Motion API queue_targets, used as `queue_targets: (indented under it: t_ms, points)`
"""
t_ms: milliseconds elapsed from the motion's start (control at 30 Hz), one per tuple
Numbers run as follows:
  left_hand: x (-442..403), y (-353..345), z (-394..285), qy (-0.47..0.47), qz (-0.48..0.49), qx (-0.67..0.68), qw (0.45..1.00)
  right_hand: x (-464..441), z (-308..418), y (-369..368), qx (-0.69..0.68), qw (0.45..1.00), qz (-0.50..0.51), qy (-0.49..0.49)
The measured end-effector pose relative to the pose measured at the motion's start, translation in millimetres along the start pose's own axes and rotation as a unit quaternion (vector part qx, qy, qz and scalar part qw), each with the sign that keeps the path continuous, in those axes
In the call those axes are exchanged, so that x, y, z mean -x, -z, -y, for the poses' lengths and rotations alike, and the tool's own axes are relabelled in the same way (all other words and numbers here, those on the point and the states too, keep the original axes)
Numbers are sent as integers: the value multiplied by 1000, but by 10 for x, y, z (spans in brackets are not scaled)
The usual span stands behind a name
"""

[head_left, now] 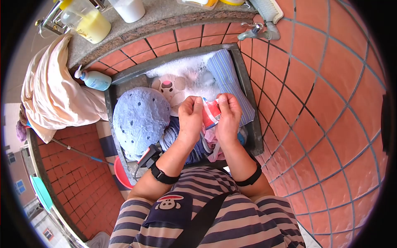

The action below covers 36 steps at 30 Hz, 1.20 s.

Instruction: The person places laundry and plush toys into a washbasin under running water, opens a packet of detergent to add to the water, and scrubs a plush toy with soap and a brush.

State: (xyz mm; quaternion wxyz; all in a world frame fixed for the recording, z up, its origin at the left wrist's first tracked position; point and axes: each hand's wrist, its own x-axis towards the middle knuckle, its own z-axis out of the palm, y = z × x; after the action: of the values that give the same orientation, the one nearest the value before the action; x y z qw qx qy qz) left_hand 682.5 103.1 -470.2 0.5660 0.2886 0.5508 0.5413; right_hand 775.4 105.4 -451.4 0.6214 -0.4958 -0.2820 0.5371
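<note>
Both my hands are raised over the sink, holding a small red and white packet (211, 113) between them. My left hand (191, 118) pinches its top left edge, while my right hand (228, 115) grips the right edge. Whether the packet is torn open I cannot tell. Below lies the stone sink (178, 49), with white suds (184, 68) at its far side. A plush toy (170, 87) with a pink nose rests in the foam. To its left is a rounded light-blue cushion (140, 120); a blue striped cloth item (231, 82) lies along the right. Striped and pink fabric shows under my wrists.
A blue pump bottle (97, 80) leans by the sink's left corner, near draped cream cloth (62, 91). Bottles of yellow liquid (93, 27) and white contents (129, 9) stand on the ledge. A metal tap (252, 32) projects at the back right beside the tiled wall (314, 82).
</note>
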Motion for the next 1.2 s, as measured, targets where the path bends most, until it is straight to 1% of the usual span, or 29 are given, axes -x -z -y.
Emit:
queue_targets:
  t_ms: [33,67,133,167,233,267,300,333,367,433,500,533,633,667,700,767,833,867,900,933,967,1033,1067,1100,1167,1200]
  points:
    - [7,14,-20,8,14,39,999,-28,37,1,2,999,35,5]
    - [33,57,-48,11,12,41,999,-60,98,32,5,999,36,2]
    - [156,136,-306,-49,134,-2,990,-117,259,125,75,977,176,93]
    - [222,155,-398,-44,130,0,991,-130,333,125,75,970,197,117]
    - [331,168,-592,-28,192,31,981,-133,450,151,81,956,237,155]
    - [363,175,-702,-1,200,48,979,-129,491,141,86,956,239,151]
    - [380,189,-749,1,198,53,979,-126,529,131,83,948,256,170]
    - [390,204,-779,-17,209,30,977,-125,557,123,80,940,273,190]
    - [392,205,-808,-35,220,6,975,-126,574,118,84,939,274,188]
    - [384,185,-840,-34,211,15,977,-126,598,107,80,934,292,191]
    - [363,184,-834,-103,201,-64,972,-142,624,78,71,935,291,189]
    - [354,181,-836,-103,200,-62,972,-150,631,64,57,937,288,187]
    - [331,175,-834,-116,199,-85,969,-176,641,36,72,933,293,195]
    - [325,174,-831,-101,192,-82,973,-179,630,33,74,933,295,195]
    - [315,173,-828,-87,185,-79,976,-176,607,32,66,939,285,179]
    - [276,150,-728,-97,163,-75,979,-174,542,30,58,945,278,162]
    - [230,126,-601,-108,140,-72,982,-177,443,24,52,968,210,126]
    - [200,107,-541,-66,125,-37,989,-191,391,17,51,968,213,127]
    - [174,90,-503,-23,110,-2,994,-201,340,13,39,979,172,99]
    - [139,76,-495,5,102,-2,995,-216,302,-1,27,988,132,71]
    - [95,63,-465,3,101,-2,995,-233,275,-30,26,988,134,72]
    - [-5,31,-437,33,90,2,995,-284,228,-84,-1,998,56,11]
    - [-28,40,-461,66,103,28,992,-324,178,-79,-9,998,53,13]
    - [-61,39,-445,65,102,28,992,-357,156,-100,-9,998,54,13]
    - [-126,34,-364,102,74,76,989,-419,115,-139,-14,1000,0,-20]
    - [-159,32,-333,102,72,77,989,-456,88,-145,-13,1000,2,-21]
